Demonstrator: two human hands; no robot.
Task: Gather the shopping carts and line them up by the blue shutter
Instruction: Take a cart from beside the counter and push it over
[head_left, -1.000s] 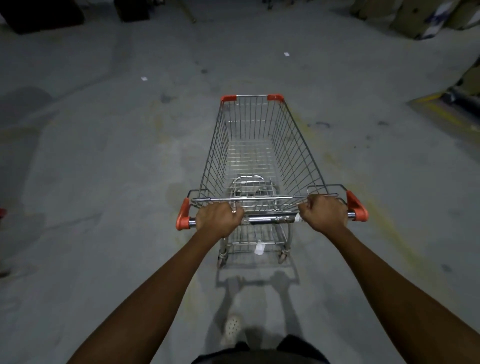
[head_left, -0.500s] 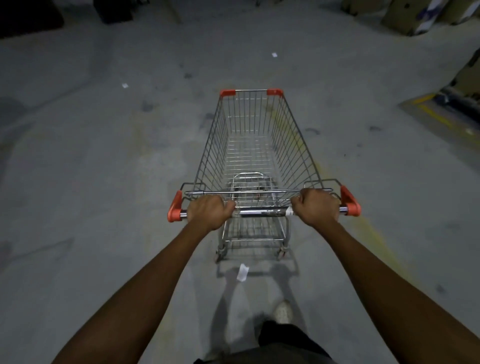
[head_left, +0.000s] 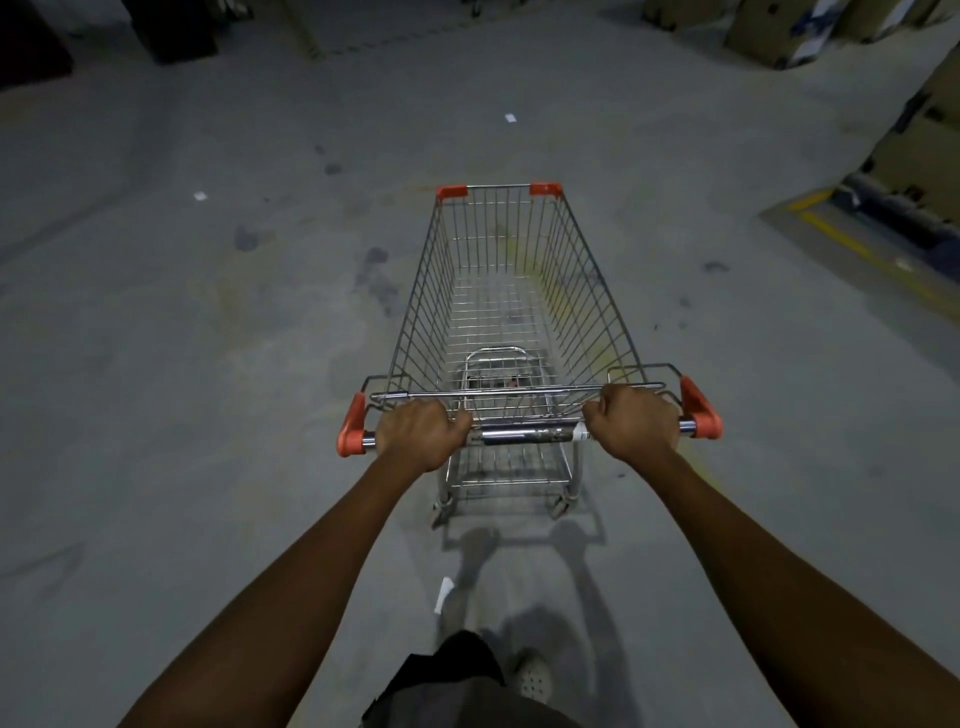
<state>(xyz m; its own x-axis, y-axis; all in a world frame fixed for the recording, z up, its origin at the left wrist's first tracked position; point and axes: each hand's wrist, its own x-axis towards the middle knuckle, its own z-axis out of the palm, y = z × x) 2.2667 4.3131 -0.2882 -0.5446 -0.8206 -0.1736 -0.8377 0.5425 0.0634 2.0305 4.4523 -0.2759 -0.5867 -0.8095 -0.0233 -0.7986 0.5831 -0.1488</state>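
A small white scrap (head_left: 200, 196) is noted on the grey concrete floor (head_left: 156, 364) at far left, well apart from the cart. The left hand (head_left: 423, 434) is seen curled tightly round the handle bar (head_left: 524, 432) beside the left orange end cap (head_left: 352, 428); the wire shopping cart (head_left: 514, 291) stands upright on the floor at centre, pointing away from the person; the right hand (head_left: 636, 423) is likewise wrapped round the bar. A yellow floor line (head_left: 857, 249) and cardboard boxes (head_left: 779, 31) are recorded at far right.
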